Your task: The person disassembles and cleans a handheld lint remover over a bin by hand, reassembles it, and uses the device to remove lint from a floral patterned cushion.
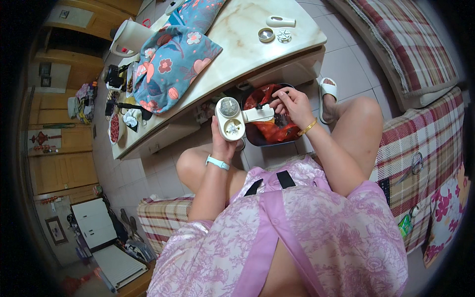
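My left hand (223,143) holds the white body of an electric lint remover (231,126), with its round foil cover and an open round recess facing up. A flat white piece (258,114) sticks out from its side, with a small dark thing on it. My right hand (291,104) is beside that piece, thumb and fingers pinched on a thin dark tool, perhaps a small brush. Below lies a bin (254,139) lined with a red plastic bag (276,130). On the marble-topped table are a white handle-shaped part (281,21), a round ring (266,35) and a white slotted disc (284,35).
A blue floral cloth (174,67) lies on the table (237,44) near a white jug (131,37) and a bowl of red food (114,128). Scissors (415,163) rest on the plaid sofa cover (400,141) at my right. Drawers are under the tabletop.
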A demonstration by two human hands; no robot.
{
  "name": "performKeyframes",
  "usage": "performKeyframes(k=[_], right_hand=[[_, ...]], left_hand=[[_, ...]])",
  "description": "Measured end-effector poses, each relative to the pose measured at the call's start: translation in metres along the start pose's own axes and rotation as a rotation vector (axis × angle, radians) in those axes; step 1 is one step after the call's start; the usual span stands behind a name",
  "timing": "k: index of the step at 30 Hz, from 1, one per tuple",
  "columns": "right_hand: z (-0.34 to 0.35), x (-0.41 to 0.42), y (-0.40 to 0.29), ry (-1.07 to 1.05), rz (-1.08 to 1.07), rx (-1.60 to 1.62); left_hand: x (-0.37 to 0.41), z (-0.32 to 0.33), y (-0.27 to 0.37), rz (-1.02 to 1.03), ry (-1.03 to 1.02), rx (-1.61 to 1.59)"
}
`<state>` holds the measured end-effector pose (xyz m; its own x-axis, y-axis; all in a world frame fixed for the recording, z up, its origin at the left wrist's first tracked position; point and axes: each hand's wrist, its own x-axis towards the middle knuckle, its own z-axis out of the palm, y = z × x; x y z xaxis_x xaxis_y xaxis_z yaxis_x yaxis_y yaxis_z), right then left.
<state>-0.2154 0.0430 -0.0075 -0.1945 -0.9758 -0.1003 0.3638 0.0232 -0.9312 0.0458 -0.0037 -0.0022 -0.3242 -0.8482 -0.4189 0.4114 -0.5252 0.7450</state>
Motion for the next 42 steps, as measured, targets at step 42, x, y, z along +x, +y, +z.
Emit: performKeyframes(k=[42], right_hand=[[-0.049,0.134,-0.107,0.329,-0.360,-1.245]], left_hand=[[0.146,0.115,0.072,0.094,0.111,-0.433]])
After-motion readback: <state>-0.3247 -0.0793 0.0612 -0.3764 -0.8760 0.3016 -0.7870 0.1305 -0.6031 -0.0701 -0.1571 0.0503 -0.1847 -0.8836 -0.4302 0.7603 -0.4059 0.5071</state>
